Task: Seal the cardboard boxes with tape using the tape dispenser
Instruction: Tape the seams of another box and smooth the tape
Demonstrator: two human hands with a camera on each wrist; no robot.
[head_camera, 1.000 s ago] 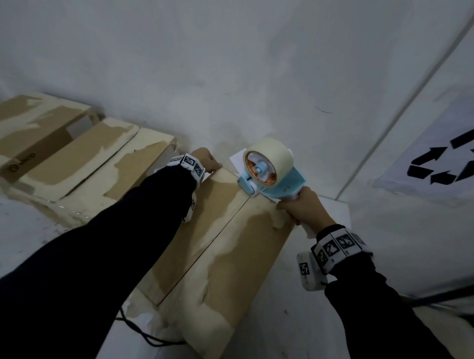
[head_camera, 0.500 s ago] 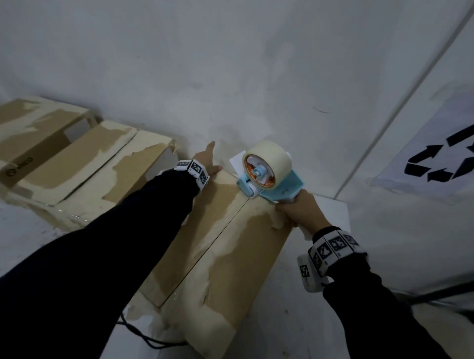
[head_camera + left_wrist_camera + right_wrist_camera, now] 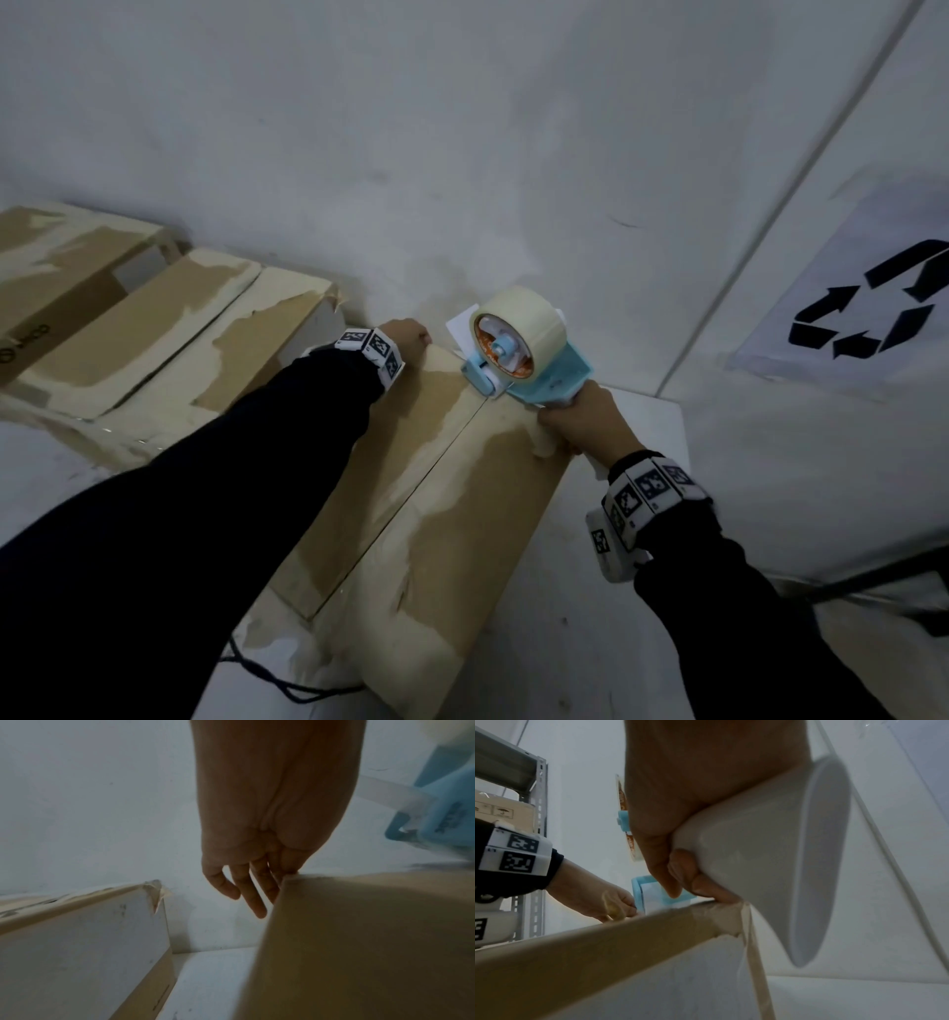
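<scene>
**Tape dispenser at the far end of the box seam**

Your blue tape dispenser, carrying a cream roll of tape, sits with its roller end on the far edge of the cardboard box, right where the centre seam between the two flaps ends. The box lies flat on the white counter and runs away from you toward the wall.

Your right hand has its fingers wrapped tightly round the dispenser's white handle, above the box's far right corner.

Your left hand rests on the box's far left corner. Its fingers hang straight and relaxed over the far edge, grasping nothing.

To the left, more cardboard boxes with torn, peeling surfaces lie side by side on the counter, near your box but not touching it. A black cable trails beside the near end of your box. On the right-hand wall hangs a sheet with a recycling symbol.
</scene>
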